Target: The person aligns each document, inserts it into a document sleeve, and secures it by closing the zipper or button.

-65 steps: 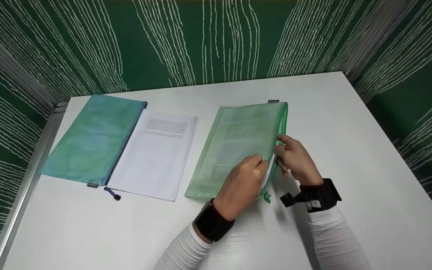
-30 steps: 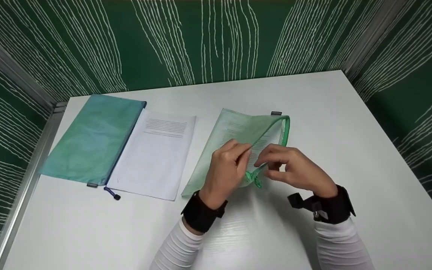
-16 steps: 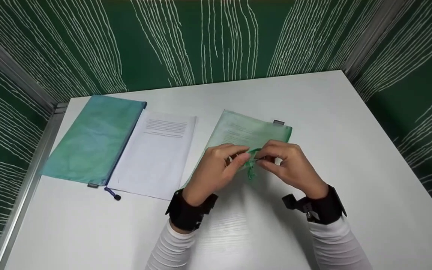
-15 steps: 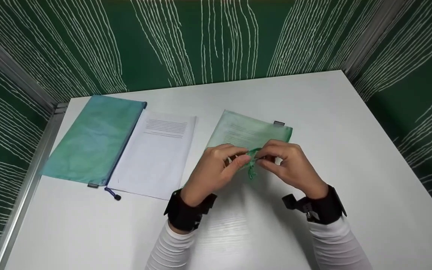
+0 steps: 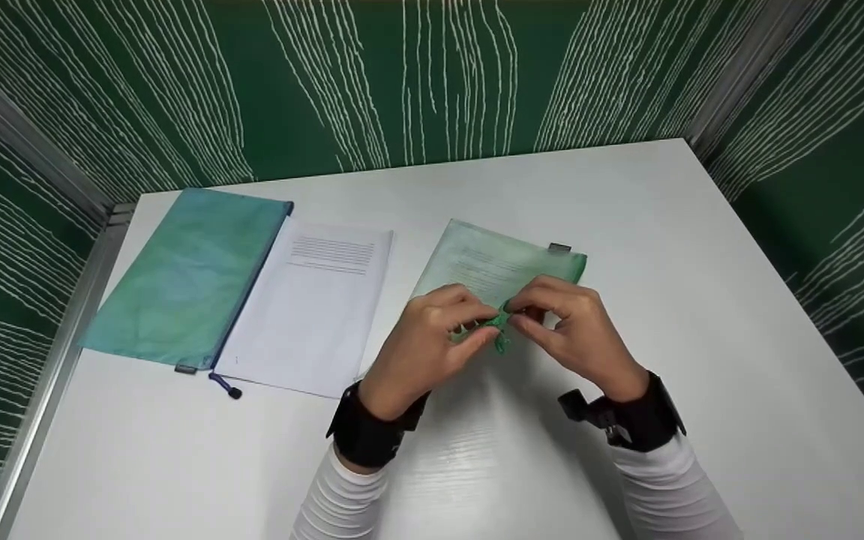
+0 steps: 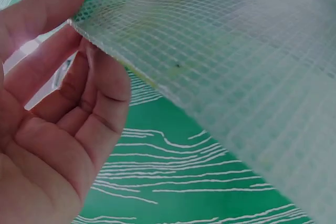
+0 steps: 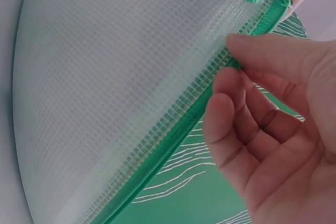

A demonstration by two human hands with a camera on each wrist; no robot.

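Observation:
A translucent green mesh zipper pouch (image 5: 492,259) with printed paper inside is held up off the table at its near corner. There my left hand (image 5: 428,345) pinches the corner between thumb and fingers, close to the green cord pull (image 5: 502,343). Just beside it, my right hand (image 5: 578,330) pinches the green zipper edge (image 7: 173,135) between thumb and fingers. In the left wrist view the pouch's mesh corner (image 6: 105,27) sits between thumb and fingertips. Both hands hide part of the zipper in the head view.
To the left lies a blue-green zipper pouch (image 5: 188,281) with a dark blue pull (image 5: 226,386). White printed sheets (image 5: 304,315) lie against its right edge. The white table (image 5: 702,300) meets green walls (image 5: 469,75) at its back.
The pouch's mouth, which gaped a second ago, now looks drawn together. Its near corner has lifted and both hands have come together at the cord pull.

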